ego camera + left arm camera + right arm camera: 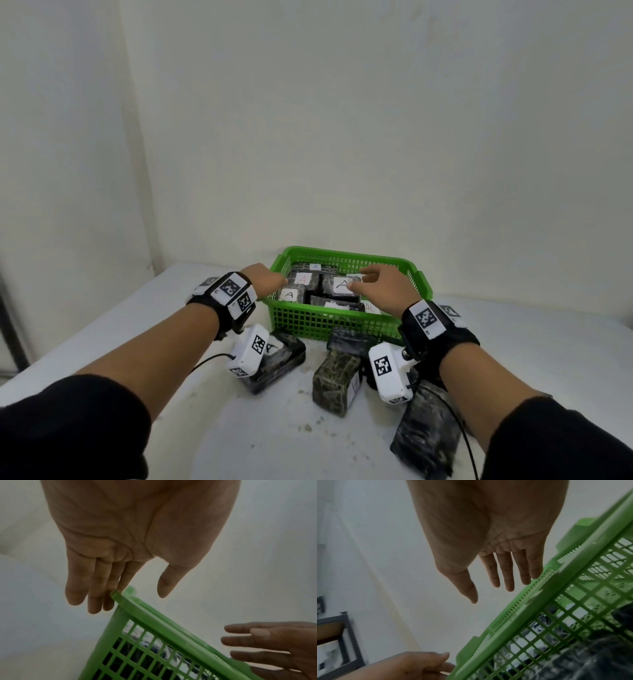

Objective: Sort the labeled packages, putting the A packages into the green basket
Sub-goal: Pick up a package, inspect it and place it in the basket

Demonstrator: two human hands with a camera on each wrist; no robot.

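Loose dark-wrapped packages [337, 383] lie on the white table [137, 342] at 6 o'clock of the green basket [318, 322], which holds A packages [337, 286]; above it, left hand [263, 279] at 9 o'clock and right hand [380, 286] at 3 o'clock hover with fingers extended, holding nothing.

Both arms reach forward, left hand [265, 278] and right hand [383, 289] with fingers loosely extended, empty.
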